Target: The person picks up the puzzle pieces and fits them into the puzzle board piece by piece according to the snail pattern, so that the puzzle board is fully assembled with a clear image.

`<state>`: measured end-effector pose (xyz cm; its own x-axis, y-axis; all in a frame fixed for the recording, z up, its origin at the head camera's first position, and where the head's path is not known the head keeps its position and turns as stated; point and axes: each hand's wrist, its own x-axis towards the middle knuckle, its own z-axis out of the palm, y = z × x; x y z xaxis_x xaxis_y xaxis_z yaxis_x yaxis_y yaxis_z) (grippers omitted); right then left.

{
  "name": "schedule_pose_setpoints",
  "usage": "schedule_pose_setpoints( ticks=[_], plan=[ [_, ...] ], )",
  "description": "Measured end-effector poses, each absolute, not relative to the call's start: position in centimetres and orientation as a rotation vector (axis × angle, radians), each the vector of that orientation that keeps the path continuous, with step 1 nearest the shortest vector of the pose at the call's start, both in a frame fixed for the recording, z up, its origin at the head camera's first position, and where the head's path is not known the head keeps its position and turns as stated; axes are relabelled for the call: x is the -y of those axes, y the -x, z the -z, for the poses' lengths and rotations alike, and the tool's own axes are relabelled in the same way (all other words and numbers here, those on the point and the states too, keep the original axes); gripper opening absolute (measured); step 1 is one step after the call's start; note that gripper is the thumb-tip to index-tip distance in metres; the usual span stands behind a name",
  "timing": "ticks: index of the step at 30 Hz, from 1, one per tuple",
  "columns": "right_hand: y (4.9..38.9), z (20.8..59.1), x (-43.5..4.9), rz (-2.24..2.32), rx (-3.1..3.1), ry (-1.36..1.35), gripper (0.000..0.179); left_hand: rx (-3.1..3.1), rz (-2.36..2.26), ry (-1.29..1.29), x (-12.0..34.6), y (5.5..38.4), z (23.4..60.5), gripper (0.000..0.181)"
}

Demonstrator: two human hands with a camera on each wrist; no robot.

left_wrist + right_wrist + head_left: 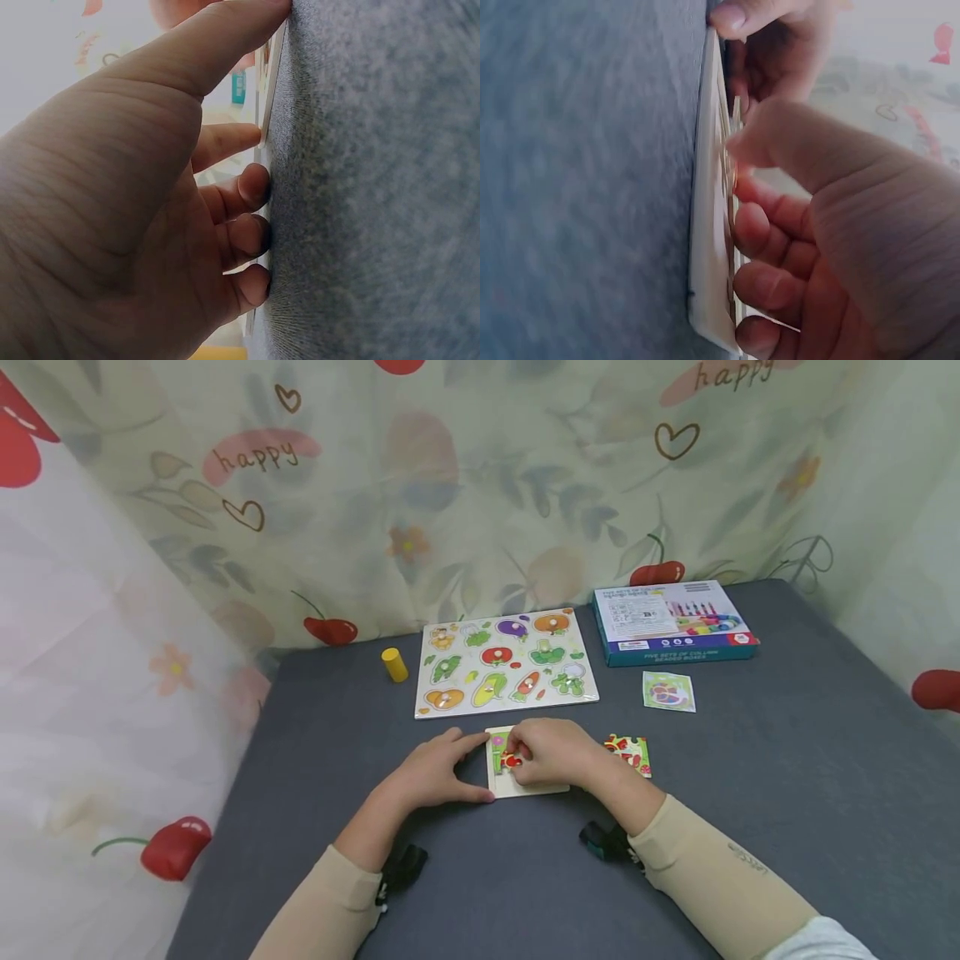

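A small, pale jigsaw tray [517,790] lies on the dark cloth in front of the person. My left hand [435,770] spreads along its left side, with the thumb at the near corner and the index finger at the far corner. Over the tray, my right hand [558,752] pinches a red and green jigsaw piece [512,760] between thumb and fingers. In the right wrist view the piece [737,109] shows edge-on, tilted above the tray's surface. The right hand hides much of the tray. More red and green jigsaw pieces [633,757] lie just beyond the right wrist.
Behind the tray lies a white vegetable peg board [502,664]. A yellow cylinder [394,665] stands to its left. At the back right are a boxed bead set [675,622] and a small picture card [669,692]. A patterned curtain [480,485] backs the table.
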<state>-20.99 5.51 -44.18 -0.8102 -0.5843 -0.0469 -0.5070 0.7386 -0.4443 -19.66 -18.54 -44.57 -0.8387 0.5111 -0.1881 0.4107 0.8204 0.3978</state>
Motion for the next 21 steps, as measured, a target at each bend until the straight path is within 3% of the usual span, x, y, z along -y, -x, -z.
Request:
schedule_pose_setpoints(
  ticks=[21],
  plan=[
    [20.69,43.84,-5.33,0.518,-2.805,0.849,0.032,-2.719,-0.476,-0.699,18.49,19.73,44.71,0.096]
  ],
)
